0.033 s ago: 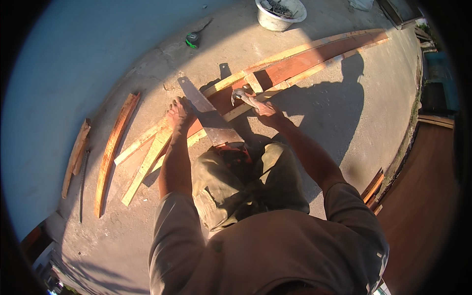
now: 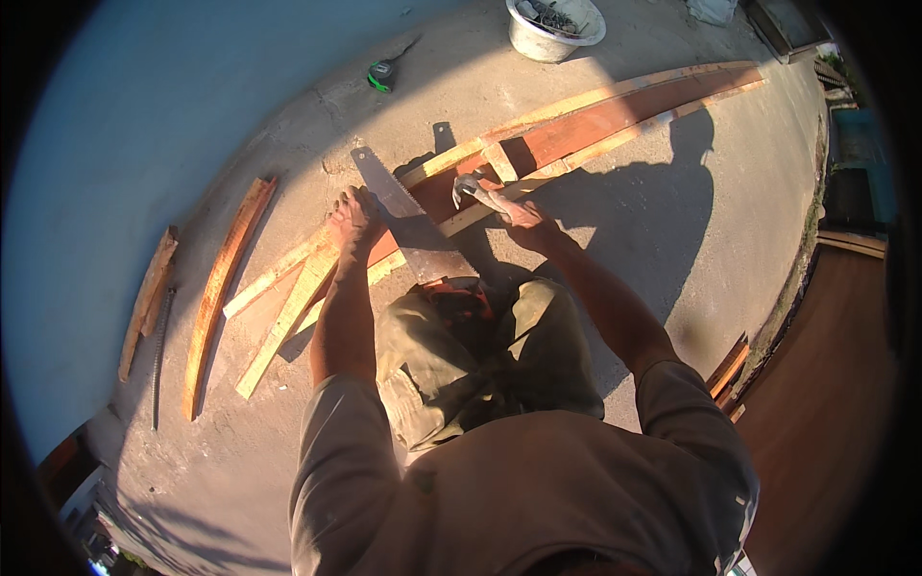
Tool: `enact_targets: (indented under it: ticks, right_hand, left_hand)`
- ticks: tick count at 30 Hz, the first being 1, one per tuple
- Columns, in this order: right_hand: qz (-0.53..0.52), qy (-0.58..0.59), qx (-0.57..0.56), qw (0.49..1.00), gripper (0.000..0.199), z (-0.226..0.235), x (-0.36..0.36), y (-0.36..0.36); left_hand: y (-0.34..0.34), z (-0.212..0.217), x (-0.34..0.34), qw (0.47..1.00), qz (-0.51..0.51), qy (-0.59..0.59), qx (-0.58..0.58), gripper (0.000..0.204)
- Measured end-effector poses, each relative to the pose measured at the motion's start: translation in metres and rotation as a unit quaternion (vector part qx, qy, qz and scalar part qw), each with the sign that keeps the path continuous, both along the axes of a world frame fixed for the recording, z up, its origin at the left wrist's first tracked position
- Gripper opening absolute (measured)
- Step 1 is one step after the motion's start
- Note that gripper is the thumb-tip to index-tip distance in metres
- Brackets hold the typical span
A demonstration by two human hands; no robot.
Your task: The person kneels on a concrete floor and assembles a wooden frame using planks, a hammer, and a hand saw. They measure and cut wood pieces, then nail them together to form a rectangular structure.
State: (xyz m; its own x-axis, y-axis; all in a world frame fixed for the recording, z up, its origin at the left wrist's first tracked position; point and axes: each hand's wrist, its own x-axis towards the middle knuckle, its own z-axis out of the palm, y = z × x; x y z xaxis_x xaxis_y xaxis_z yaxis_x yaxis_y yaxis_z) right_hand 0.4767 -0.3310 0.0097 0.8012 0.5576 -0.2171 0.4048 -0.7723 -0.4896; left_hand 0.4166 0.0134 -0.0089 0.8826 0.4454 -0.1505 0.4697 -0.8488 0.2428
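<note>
Offcuts of rough reddish-brown wood (image 2: 149, 302), lying on grey concrete floor (image 2: 230, 470) beside a slim grey ribbed metal rod (image 2: 162, 365). Next, a long orange-brown wooden strip (image 2: 228, 288), apart from both. Then a straight, pale yellow wooden batten (image 2: 293, 322), slanting up to the left hand (image 2: 352, 219): forearm stretched forward, fingers bent over the batten's upper end, firmness of grip impossible to tell. Farther forward, a black-and-green tape measure (image 2: 381, 75) on the floor. Just right of the left hand, a toothed grey steel handsaw (image 2: 413, 221), slanting across a long, narrow reddish-brown panel (image 2: 615, 113) with pale wooden edging, handle end near the knees. Over the panel, close to a short pale crosspiece (image 2: 499, 163), a metal claw hammer (image 2: 468, 187), handle clenched in the right hand (image 2: 530, 228), forearm angled inward from lower right. Well beyond, a round white basin (image 2: 552, 46) with debris inside.
</note>
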Motion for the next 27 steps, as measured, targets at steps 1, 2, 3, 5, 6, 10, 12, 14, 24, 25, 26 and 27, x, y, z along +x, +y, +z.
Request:
enact_targets:
  ticks: [1,2,3,5,6,10,12,14,24,25,26,27]
  right_hand:
    - [-0.001,0.041,-0.032,0.999,0.048,0.012,-0.006,0.008]
    - [-0.01,0.015,0.016,1.0,0.05,0.018,-0.008,0.005]
    - [-0.02,0.021,-0.037,0.999,0.053,0.003,-0.003,-0.009]
    - [-0.026,0.165,-0.03,0.986,0.053,0.011,0.009,0.011]
    - [0.006,0.221,0.073,0.973,0.054,0.008,0.014,0.003]
    - [0.017,-0.069,0.069,0.995,0.053,-0.017,-0.005,0.001]
    - [-0.006,0.01,0.043,0.999,0.052,-0.002,-0.007,-0.011]
    - [-0.033,0.064,-0.034,0.997,0.053,0.013,0.0,-0.004]
    - [-0.278,-0.02,0.146,0.949,0.059,0.012,0.027,-0.092]
    - [-0.295,0.004,0.124,0.947,0.057,0.029,0.026,-0.096]
    - [-0.311,0.031,0.102,0.945,0.055,0.049,0.02,-0.095]
    - [-0.277,0.04,0.079,0.957,0.05,0.068,0.013,-0.086]
  left_hand:
    - [0.006,-0.008,-0.003,0.999,-0.023,0.019,0.019,0.037]
    - [0.006,-0.011,-0.003,0.999,-0.048,0.012,0.023,0.038]
    - [0.0,-0.007,0.007,0.998,0.027,0.033,-0.053,0.041]
    - [0.02,-0.038,-0.002,0.998,0.0,-0.037,0.059,0.038]
    - [0.029,-0.041,-0.002,0.996,-0.014,-0.05,0.079,0.038]
    - [0.02,-0.016,0.001,1.0,-0.001,0.003,0.002,0.035]
    - [0.005,-0.009,0.006,0.999,0.027,-0.034,-0.011,0.036]
    - [0.009,-0.016,-0.007,0.996,-0.001,-0.088,0.02,0.033]
    - [-0.021,0.02,-0.002,0.993,-0.028,-0.111,0.041,0.027]
    - [-0.019,0.018,0.001,0.993,-0.026,-0.102,0.045,0.026]
    - [-0.014,0.013,0.001,0.994,-0.022,-0.09,0.052,0.026]
    - [-0.005,0.005,-0.002,0.995,-0.014,-0.076,0.059,0.025]
